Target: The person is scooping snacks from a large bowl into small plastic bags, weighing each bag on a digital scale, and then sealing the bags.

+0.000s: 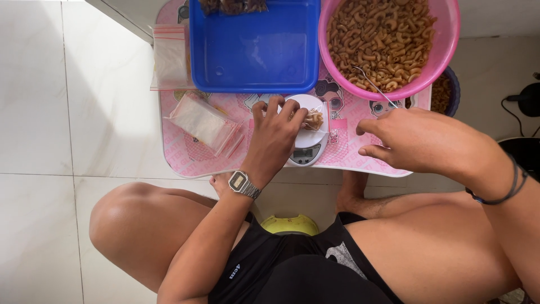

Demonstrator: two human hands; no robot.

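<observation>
The left hand point(274, 135) lies over a small white kitchen scale point(308, 141) in the middle of a low pink table point(185, 160), its fingers curled around a small clear bag of pasta point(314, 119) that sits on the scale's round plate. The right hand point(413, 139) is just right of the scale, loosely closed, pinching the thin handle of a metal spoon point(374, 85) whose far end rests in the pink bowl point(447, 39) of elbow pasta at the far right. A blue tray point(256, 56) stands at the far middle of the table. Loose stacks of clear zip bags point(203, 123) lie on the left side of the table.
</observation>
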